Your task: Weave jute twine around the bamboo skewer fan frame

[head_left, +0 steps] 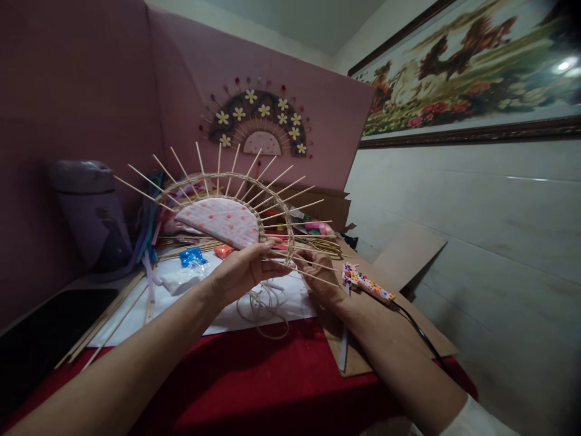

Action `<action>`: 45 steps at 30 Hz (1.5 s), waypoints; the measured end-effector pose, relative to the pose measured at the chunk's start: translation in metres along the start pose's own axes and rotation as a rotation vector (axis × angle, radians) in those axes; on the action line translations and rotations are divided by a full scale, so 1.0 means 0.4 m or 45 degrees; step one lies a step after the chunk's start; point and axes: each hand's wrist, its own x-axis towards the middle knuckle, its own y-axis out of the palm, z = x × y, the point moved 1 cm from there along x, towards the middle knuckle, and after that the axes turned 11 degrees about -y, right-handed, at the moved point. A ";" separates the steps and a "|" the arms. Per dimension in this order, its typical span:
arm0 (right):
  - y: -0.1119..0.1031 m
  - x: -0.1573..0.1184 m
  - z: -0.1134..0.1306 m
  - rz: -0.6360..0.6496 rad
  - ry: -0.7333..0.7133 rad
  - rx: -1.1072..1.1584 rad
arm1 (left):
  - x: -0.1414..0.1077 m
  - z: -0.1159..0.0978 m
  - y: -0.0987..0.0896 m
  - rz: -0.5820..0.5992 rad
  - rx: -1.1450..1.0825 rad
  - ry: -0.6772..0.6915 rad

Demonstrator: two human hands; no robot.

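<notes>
A half-round fan frame (218, 219) is held up above the table, its core covered in white cloth with red dots. Thin wooden sticks (275, 186) spread out from the core, and a band of twine (287, 213) is woven across them in an arc. My left hand (245, 266) grips the frame's lower right corner, thumb on top. At the right end of the twine arc, my right hand (320, 275) has its fingers closed around the lowest sticks and the twine. Loose twine (267, 312) hangs below, between the hands.
A flowered glue gun (367, 283) with a black cord lies on cardboard (431, 336) at right, near a metal strip (344, 348). Blue (193, 257) and orange packets (223, 251) lie on white paper. A purple bottle (93, 212) stands left. A finished flowered fan (261, 121) hangs behind.
</notes>
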 end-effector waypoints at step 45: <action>-0.012 0.001 0.039 0.053 -0.001 -0.040 | 0.001 0.003 -0.007 0.049 0.009 0.021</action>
